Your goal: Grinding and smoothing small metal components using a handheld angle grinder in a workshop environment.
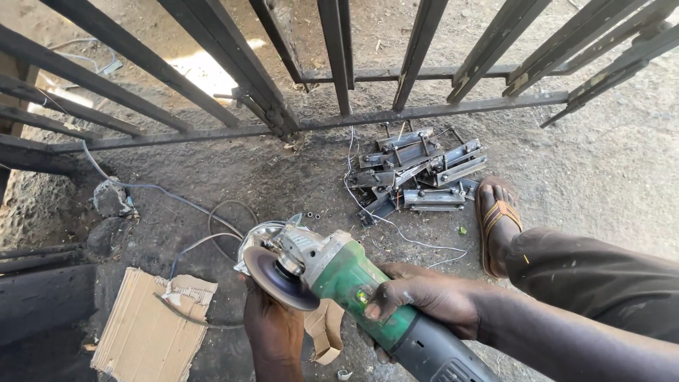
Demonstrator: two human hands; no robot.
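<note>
Fingers (pixel 382 309) around green angle grinder (pixel 339 272)

Grinder (pixel 353 283): glossy green plastic body, bare metal head; disc (pixel 279 279) matt, rough; cardboard (pixel 145 332) creased.

Bare forearms, dark trousers (pixel 601 283), brown striped sandal (pixel 498 216)

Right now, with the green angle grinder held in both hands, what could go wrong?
1. The left hand sits right under the dark round grinding disc; if the green and grey angle grinder starts, fingers could be cut.
2. The foot in an open brown sandal is bare to sparks or a dropped tool.
3. Loose thin cables on the dirt ground may snag or trip.
</note>
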